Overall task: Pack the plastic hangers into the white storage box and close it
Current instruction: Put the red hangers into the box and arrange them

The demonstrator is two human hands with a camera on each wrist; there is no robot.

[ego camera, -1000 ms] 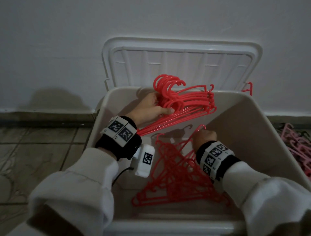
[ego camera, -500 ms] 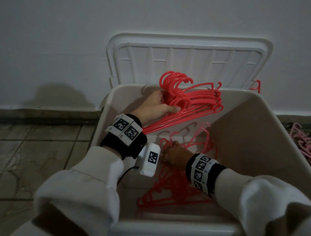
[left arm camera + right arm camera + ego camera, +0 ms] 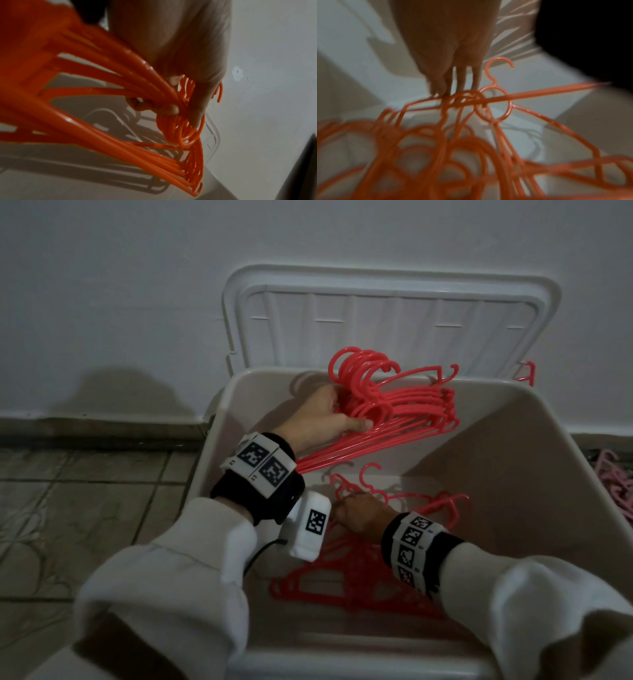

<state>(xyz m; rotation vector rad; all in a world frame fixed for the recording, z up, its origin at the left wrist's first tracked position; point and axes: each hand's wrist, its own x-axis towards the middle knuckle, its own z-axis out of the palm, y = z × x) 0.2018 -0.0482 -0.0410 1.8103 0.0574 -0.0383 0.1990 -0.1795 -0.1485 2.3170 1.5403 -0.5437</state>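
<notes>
Packing in progress: one bunch of hangers held over the open box, one pile already inside.

The left hand [image 3: 320, 419] has its fingers and thumb curled round the necks of a bunch of red hangers [image 3: 404, 412], held above the far left corner of the white storage box [image 3: 534, 474]. The right hand [image 3: 363, 517] reaches down to the loose hangers [image 3: 359, 583] on the box floor, fingertips [image 3: 440, 86] straight and touching them; no grip is evident there. The lid [image 3: 390, 320] stands upright against the wall. Pink hangers [image 3: 616, 484] lie on the floor outside. Judged step: levelling the pile to make room. Next, the held bunch needs lowering flat, hooks aligned, so the lid can close.
</notes>
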